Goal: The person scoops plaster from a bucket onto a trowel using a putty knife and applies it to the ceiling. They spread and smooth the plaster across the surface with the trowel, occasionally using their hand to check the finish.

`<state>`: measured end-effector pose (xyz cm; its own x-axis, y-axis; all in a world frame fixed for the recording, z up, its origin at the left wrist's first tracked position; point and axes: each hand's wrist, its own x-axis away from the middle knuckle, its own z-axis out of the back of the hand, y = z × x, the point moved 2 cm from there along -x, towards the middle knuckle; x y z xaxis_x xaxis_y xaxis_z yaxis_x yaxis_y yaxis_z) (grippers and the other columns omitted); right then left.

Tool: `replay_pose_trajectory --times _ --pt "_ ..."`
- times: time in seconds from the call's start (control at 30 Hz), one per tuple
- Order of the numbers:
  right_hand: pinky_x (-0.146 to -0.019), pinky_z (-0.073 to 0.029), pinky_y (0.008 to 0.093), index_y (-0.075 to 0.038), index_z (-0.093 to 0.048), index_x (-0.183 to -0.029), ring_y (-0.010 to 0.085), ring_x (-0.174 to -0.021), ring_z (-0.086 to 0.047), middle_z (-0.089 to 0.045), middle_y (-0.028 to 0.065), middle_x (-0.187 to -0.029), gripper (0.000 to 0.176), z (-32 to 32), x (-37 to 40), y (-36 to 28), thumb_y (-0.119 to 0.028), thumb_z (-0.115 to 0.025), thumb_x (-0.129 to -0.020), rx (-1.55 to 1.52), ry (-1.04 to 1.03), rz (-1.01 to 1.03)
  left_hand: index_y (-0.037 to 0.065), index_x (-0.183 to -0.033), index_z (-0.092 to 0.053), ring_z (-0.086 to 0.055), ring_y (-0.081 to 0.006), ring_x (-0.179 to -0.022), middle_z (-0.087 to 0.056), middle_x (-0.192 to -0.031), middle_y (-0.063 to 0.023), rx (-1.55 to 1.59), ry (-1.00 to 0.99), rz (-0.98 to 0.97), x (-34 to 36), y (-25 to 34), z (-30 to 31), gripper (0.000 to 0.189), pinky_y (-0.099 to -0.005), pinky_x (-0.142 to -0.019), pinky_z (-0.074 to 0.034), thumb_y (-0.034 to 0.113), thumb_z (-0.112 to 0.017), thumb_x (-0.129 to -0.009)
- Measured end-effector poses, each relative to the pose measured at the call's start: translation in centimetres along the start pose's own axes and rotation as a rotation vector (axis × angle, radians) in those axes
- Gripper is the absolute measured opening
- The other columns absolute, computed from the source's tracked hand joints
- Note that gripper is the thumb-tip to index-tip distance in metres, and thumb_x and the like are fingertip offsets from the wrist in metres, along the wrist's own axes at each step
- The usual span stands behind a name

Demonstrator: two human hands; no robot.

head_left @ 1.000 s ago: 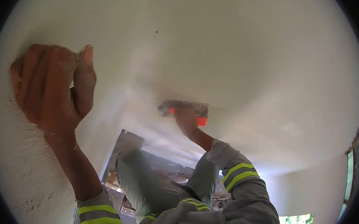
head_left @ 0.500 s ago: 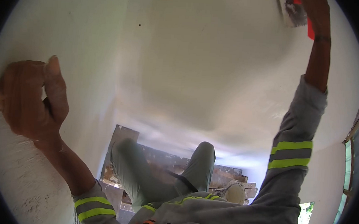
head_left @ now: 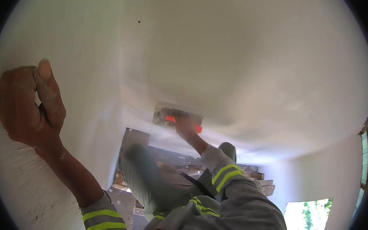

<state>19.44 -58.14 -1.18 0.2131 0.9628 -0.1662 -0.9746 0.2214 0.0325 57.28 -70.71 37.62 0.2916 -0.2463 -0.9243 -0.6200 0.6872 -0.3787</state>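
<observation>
My right hand (head_left: 185, 127) is wrapped round the red handle of a plastering trowel (head_left: 161, 112). The trowel's wide metal blade, smeared with plaster, lies against the pale wall surface (head_left: 220, 66) ahead, low down and near the corner. Both hand and trowel are slightly blurred. My left hand (head_left: 28, 105) is beside the rough, whitish side wall (head_left: 16, 168), seemingly resting on it. Its fingers are curled in and the thumb points up, with a small gap between thumb and forefinger. Nothing shows in that hand.
Below are my bent legs (head_left: 150, 184) and wooden boards (head_left: 136, 137) spotted with plaster. A bright window opening (head_left: 308, 216) is at the lower right. The two walls meet in a corner left of centre, and a small dark spot (head_left: 139, 22) marks the surface above.
My right hand has swept the trowel from the upper right down and left to the low middle of the surface. My left hand has stayed nearly in place. The view has shifted slightly.
</observation>
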Motion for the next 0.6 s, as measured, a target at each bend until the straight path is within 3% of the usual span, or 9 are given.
replay_pose_trajectory --times 0.07,0.17,0.2,0.23,0.4,0.5,0.6 --pt "-0.071 -0.052 0.0413 -0.005 -0.057 -0.103 0.0313 -0.086 -0.065 -0.064 0.0122 -0.089 0.017 0.3 3.2 -1.6 -0.013 -0.056 -0.088 -0.149 0.076 -0.056 0.002 -0.071 -0.055 -0.049 -0.0129 -0.044 -0.055 -0.057 -0.0045 -0.027 0.017 -0.059 -0.2 0.1 0.0 0.027 -0.0239 -0.04 -0.037 0.012 -0.06 -0.095" --pt "-0.073 -0.052 0.037 -0.006 -0.058 -0.11 0.0244 -0.082 -0.064 -0.064 0.0081 -0.088 0.021 5.3 7.5 -2.6 -0.017 -0.058 -0.092 -0.825 0.262 -0.298 0.004 -0.073 -0.058 -0.051 -0.0104 -0.045 -0.056 -0.058 -0.0031 0.121 0.042 0.096 0.9 -0.2 -0.3 0.027 -0.0215 -0.04 -0.039 0.015 -0.057 -0.098" --pt "-0.075 -0.051 0.0336 -0.005 -0.06 -0.112 0.0166 -0.082 -0.061 -0.062 0.0057 -0.088 0.021 5.9 8.8 -3.0 -0.018 -0.055 -0.096 -1.233 0.201 -0.6 0.004 -0.073 -0.058 -0.051 -0.0099 -0.045 -0.057 -0.059 -0.0029 0.07 0.027 0.12 1.0 0.1 -0.2 0.028 -0.0212 -0.04 -0.04 0.015 -0.056 -0.098" --pt "-0.075 -0.05 0.0311 -0.003 -0.06 -0.11 0.0126 -0.087 -0.059 -0.062 0.005 -0.091 0.021 4.2 9.6 -2.7 -0.019 -0.053 -0.098 -1.367 0.211 -0.504 0.004 -0.073 -0.059 -0.052 -0.0093 -0.046 -0.058 -0.059 -0.0026 0.023 0.009 0.139 0.9 0.3 0.0 0.028 -0.0209 -0.04 -0.04 0.015 -0.056 -0.098" --pt "-0.085 -0.049 0.0323 0.0 -0.058 -0.113 0.0177 -0.095 -0.061 -0.064 0.0118 -0.099 0.024 -5.9 6.9 -2.3 -0.018 -0.054 -0.097 -1.681 0.001 -0.507 0.005 -0.069 -0.063 -0.056 -0.008 -0.049 -0.062 -0.061 -0.0017 -0.018 -0.057 0.189 2.2 -0.8 -0.4 0.033 -0.0202 -0.043 -0.044 0.017 -0.056 -0.099" --pt "-0.089 -0.048 0.0339 0.0 -0.06 -0.11 0.0196 -0.098 -0.06 -0.065 0.0128 -0.101 0.024 -9.1 2.2 -1.5 -0.019 -0.054 -0.097 -2.078 -0.058 -0.79 0.003 -0.068 -0.065 -0.059 -0.0085 -0.053 -0.065 -0.063 -0.0021 -0.065 -0.076 0.259 3.2 -1.2 -0.8 0.034 -0.0209 -0.047 -0.046 0.019 -0.059 -0.098" --pt "-0.086 -0.048 0.0346 0.001 -0.062 -0.107 0.02 -0.1 -0.06 -0.066 0.0111 -0.099 0.026 -8.3 -0.6 1.0 -0.022 -0.054 -0.097 -2.042 -0.051 -0.626 0.005 -0.069 -0.062 -0.057 -0.0093 -0.052 -0.061 -0.061 -0.0011 -0.194 -0.155 0.181 2.8 -0.8 -1.0 0.032 -0.0222 -0.047 -0.046 0.019 -0.058 -0.098"
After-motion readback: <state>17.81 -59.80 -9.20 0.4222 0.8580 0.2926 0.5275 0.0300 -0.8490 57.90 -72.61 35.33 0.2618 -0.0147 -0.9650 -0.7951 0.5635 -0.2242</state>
